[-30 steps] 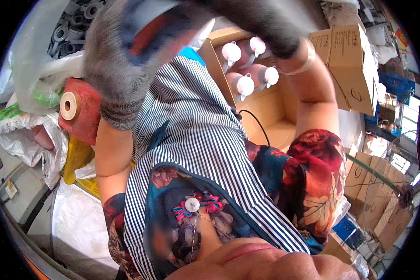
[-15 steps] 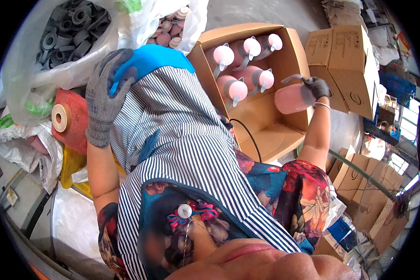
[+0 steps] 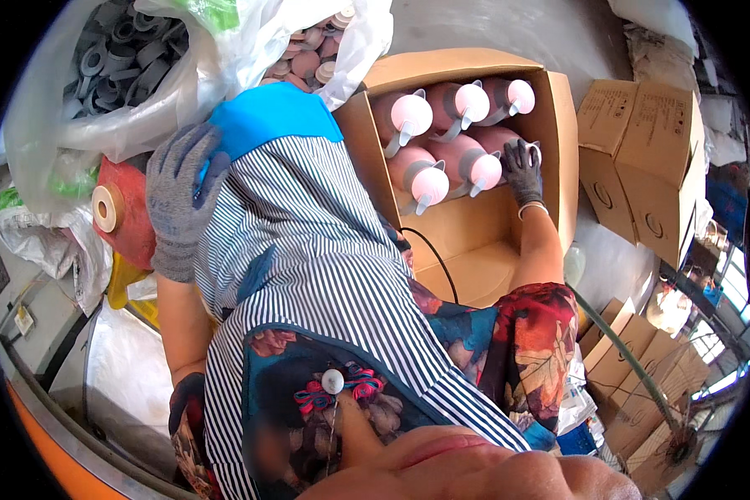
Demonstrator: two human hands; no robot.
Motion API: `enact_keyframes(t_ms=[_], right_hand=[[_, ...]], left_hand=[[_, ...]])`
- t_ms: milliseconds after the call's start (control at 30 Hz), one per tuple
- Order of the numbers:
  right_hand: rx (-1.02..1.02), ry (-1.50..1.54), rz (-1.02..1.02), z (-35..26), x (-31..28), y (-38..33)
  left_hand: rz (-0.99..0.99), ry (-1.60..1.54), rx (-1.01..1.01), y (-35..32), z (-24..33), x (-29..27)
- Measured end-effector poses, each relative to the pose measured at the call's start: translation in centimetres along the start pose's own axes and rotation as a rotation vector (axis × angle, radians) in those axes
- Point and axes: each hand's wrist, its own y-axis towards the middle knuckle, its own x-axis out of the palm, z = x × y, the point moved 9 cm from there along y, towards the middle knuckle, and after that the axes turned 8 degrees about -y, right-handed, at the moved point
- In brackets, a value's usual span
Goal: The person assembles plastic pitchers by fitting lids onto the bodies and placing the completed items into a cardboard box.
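Note:
Two rows of pink bottles (image 3: 457, 158) with round pink caps and grey strap collars stand in an open cardboard box (image 3: 561, 187). My right hand (image 3: 524, 171), in a dark grey glove, grips the top of the bottle (image 3: 493, 140) at the right end of the nearer row. Its fingers cover most of that cap. My left hand (image 3: 183, 187), in a grey knit glove, rests at the edge of the blue cloth (image 3: 287, 125) on my lap. Its fingers are stretched out and hold nothing.
Left, a plastic bag (image 3: 112, 137) holds grey ring-shaped parts; another bag (image 3: 367, 42) holds pink caps. A red piece with a cream spool-like end (image 3: 106, 208) lies beside my left hand. Closed cartons (image 3: 642, 158) stand right of the box. A black cable (image 3: 433, 250) curves by its near side.
My right hand has moved left and inward, carrying a pink bottle from over the box's right side into the nearer row. My left hand has barely shifted.

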Motion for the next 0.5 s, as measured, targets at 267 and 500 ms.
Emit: enact_keyframes(t_ms=[267,500], right_hand=[[0.121,-0.034,-0.131,0.6,-0.2,-0.6],[1.112,0.398,0.005,0.9,-1.7,-7.4]], left_hand=[[-0.070,0.048,0.078,0.5,1.3,0.8],[-0.010,0.031,0.064,-0.6,0.8,0.7]])
